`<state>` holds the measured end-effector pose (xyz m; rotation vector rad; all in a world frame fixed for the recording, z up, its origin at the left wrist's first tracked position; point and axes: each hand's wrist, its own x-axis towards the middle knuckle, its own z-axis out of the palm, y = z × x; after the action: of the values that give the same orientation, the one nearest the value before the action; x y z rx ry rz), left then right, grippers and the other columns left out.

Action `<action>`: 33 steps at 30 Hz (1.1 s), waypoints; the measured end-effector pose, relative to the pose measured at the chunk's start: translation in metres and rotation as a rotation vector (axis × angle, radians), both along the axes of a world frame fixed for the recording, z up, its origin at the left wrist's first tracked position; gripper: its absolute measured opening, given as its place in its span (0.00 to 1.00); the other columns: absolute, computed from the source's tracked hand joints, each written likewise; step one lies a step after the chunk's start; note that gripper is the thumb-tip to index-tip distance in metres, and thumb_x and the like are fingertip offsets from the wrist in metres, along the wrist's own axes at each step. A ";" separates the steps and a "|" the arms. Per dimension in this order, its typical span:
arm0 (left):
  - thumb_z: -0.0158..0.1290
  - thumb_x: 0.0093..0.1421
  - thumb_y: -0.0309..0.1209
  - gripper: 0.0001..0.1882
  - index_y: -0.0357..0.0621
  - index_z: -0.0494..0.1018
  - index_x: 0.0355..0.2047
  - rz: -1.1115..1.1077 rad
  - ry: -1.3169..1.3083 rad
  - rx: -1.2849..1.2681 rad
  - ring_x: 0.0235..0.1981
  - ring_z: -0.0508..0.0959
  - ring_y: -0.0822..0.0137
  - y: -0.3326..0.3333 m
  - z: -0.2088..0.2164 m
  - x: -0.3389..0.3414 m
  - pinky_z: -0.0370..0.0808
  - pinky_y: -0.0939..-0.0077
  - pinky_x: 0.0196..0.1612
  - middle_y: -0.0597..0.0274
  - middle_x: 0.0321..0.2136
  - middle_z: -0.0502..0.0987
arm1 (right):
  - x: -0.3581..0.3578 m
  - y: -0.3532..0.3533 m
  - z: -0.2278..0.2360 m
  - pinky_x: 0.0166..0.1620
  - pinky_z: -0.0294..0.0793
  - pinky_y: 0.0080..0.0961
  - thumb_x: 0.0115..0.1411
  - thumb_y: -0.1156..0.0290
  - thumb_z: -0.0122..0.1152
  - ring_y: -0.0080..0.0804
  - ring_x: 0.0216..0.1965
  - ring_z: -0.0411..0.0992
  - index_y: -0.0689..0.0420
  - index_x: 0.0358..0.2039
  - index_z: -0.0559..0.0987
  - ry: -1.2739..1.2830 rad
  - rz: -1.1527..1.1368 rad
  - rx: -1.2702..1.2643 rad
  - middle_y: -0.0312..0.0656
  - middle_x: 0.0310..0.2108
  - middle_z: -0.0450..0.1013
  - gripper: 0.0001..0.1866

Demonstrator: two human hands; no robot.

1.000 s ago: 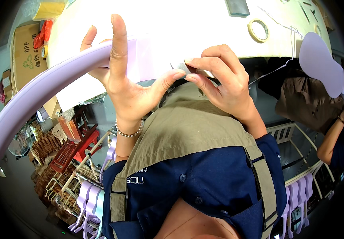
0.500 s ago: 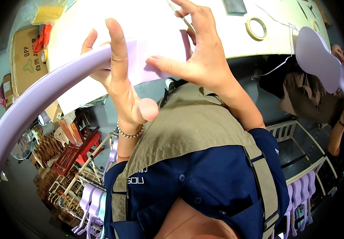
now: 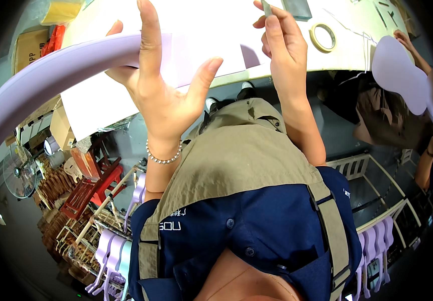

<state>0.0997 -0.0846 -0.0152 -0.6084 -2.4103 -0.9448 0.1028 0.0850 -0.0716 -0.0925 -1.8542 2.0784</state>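
My spread left fingers (image 3: 150,42) seemingly steady this curved lilac plastic-looking strip (image 3: 68,60); right of it, my right fingers (image 3: 275,32) pinch a slim grey tool (image 3: 266,8), next needing care.

From my remote seat I see a pale bench (image 3: 347,58), with a cream tape roll (image 3: 313,41) lying flat near its front edge. Beyond the roll and slightly left sits a flat grey block (image 3: 298,8). A thin white cord (image 3: 367,47) lies right of the roll; slim dark tools (image 3: 380,16) rest farther right. Glare left of the roll keeps me from telling whether the lilac panel (image 3: 199,62) touches the bench.
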 end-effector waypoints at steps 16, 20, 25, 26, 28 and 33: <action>0.61 0.48 0.46 0.45 0.49 0.52 0.63 -0.084 -0.048 -0.002 0.54 0.57 0.57 -0.005 0.002 -0.011 0.53 0.67 0.59 0.48 0.50 0.58 | 0.030 -0.005 0.025 0.28 0.72 0.19 0.44 0.76 0.67 0.27 0.26 0.74 0.59 0.29 0.79 0.299 0.019 0.454 0.42 0.35 0.76 0.09; 0.68 0.33 0.55 0.62 0.48 0.47 0.64 -0.119 -0.104 0.025 0.48 0.64 0.60 -0.005 0.003 -0.011 0.61 0.70 0.54 0.53 0.46 0.64 | 0.029 -0.002 0.025 0.27 0.70 0.20 0.41 0.77 0.68 0.28 0.23 0.72 0.58 0.29 0.79 0.390 0.001 0.646 0.40 0.33 0.78 0.11; 0.70 0.32 0.50 0.62 0.47 0.48 0.64 -0.106 -0.150 0.084 0.42 0.69 0.64 -0.002 0.002 -0.009 0.65 0.73 0.49 0.57 0.42 0.67 | 0.025 -0.002 0.019 0.25 0.69 0.19 0.41 0.75 0.68 0.26 0.22 0.70 0.57 0.28 0.80 0.446 -0.027 0.674 0.38 0.32 0.78 0.10; 0.70 0.32 0.49 0.62 0.46 0.48 0.64 -0.099 -0.179 0.105 0.41 0.70 0.65 -0.001 0.001 -0.009 0.65 0.73 0.49 0.57 0.41 0.68 | 0.024 -0.001 0.019 0.25 0.69 0.19 0.40 0.75 0.69 0.26 0.21 0.70 0.57 0.27 0.80 0.447 -0.030 0.680 0.38 0.32 0.78 0.10; 0.70 0.32 0.48 0.61 0.46 0.48 0.64 -0.107 -0.111 0.031 0.40 0.70 0.66 -0.003 0.001 -0.010 0.66 0.74 0.48 0.57 0.40 0.68 | 0.024 0.000 0.019 0.24 0.68 0.19 0.40 0.75 0.69 0.26 0.21 0.70 0.57 0.27 0.80 0.449 -0.034 0.693 0.37 0.32 0.78 0.10; 0.70 0.33 0.47 0.61 0.45 0.48 0.64 -0.105 -0.169 0.070 0.40 0.70 0.65 -0.002 0.001 -0.007 0.66 0.75 0.48 0.57 0.40 0.69 | 0.025 0.001 0.023 0.24 0.68 0.18 0.40 0.75 0.69 0.26 0.21 0.70 0.58 0.27 0.80 0.447 -0.024 0.714 0.38 0.31 0.78 0.10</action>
<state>0.0922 -0.0870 -0.0137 -0.6594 -2.5000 -1.1616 0.1279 0.0862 -0.0490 0.4800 -2.1341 1.1759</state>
